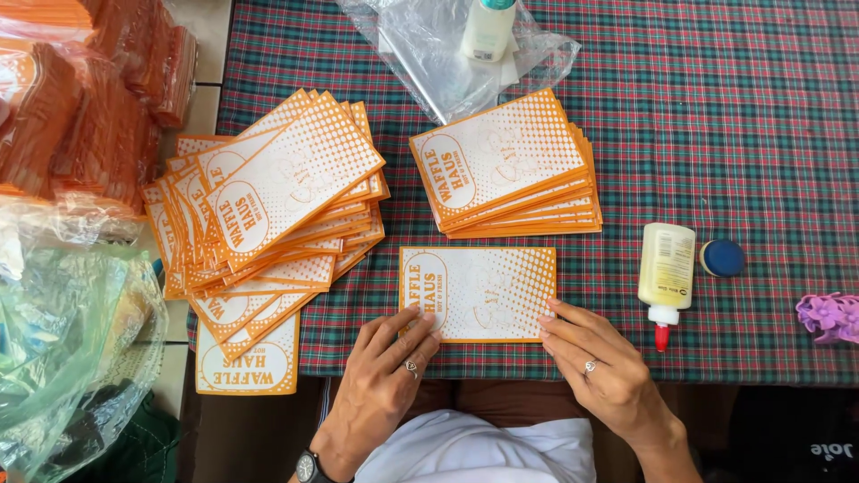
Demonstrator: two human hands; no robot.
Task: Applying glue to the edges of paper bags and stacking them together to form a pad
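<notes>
Plaid cloth [734,134]: covers table, carries everything.
Fanned pile [268,206]: loose, left of centre.
Neat stack [506,170]: above centre.
Sleeve [479,291]: orange-white paper, flat at near edge; likely light, thin, bendy; grip by side edges.
Left hand [385,367]: fingers spread, pressing sleeve's left corner, gripping nothing.
Right hand [595,358]: same, right corner.
Glue bottle [667,273]: lying right, uncapped.

Near edge: a single paper sleeve [479,293] lies flat on the table [734,134] before you, your left hand [386,376] on its left corner, your right hand [598,358] on its right.
Behind it: a neat stack [506,170].
Left: a fanned pile [268,215].
Right: a glue bottle [666,273], its cap [721,258] just beside.
Far edge: a second bottle [488,29] on a plastic bag [438,54].
</notes>
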